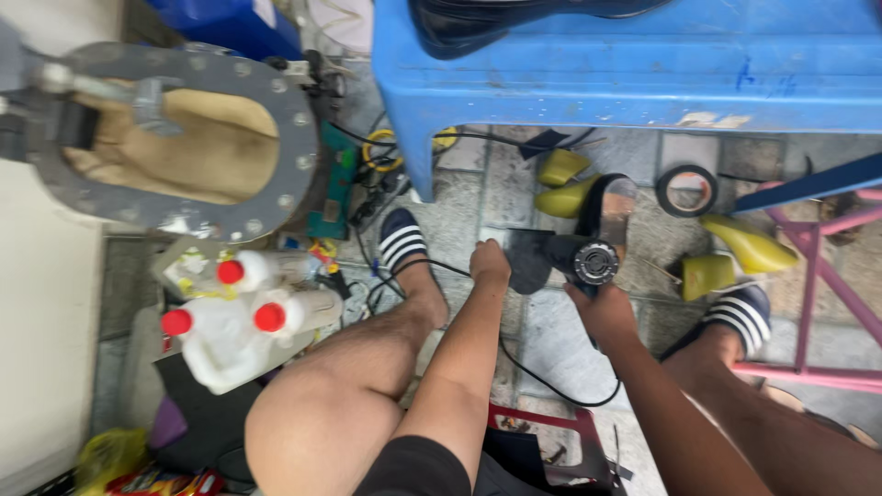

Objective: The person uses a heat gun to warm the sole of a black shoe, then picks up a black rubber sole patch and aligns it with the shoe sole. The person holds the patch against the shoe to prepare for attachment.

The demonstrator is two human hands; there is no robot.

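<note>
our right hand (602, 308) has its grip closed on a black heat gun (579, 260), low over the floor between our feet. our left hand (490, 262) pinches a dark shoe piece (525, 257) beside it, under the blue table (643, 83).

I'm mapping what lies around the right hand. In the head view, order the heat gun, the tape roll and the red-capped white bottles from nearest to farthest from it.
1. Heat gun: in the right hand itself.
2. Tape roll: on the floor, up and to the right.
3. Red-capped white bottles: far left, beyond the left hand and knee.
</note>
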